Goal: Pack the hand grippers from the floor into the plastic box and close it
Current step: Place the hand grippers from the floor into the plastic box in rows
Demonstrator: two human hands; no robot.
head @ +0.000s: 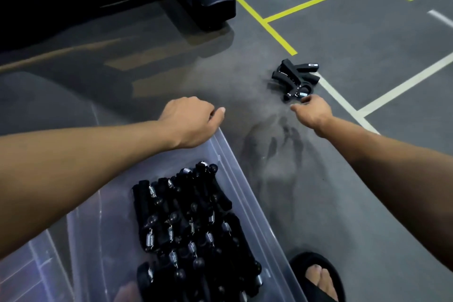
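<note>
A clear plastic box (245,193) stands open on the dark floor at the lower left, with several black hand grippers (191,223) packed in rows inside. A small heap of black hand grippers (295,78) lies on the floor to the upper right. My right hand (311,111) reaches out to that heap, its fingertips at the nearest gripper's metal spring; whether it holds it I cannot tell. My left hand (193,122) rests with curled fingers at the box's far corner rim. The box lid is out of view.
A black and yellow exercise machine base (206,0) stands at the upper left. Yellow and white tape lines (269,24) cross the grey floor. A foot in a black sandal (318,277) is beside the box at the bottom.
</note>
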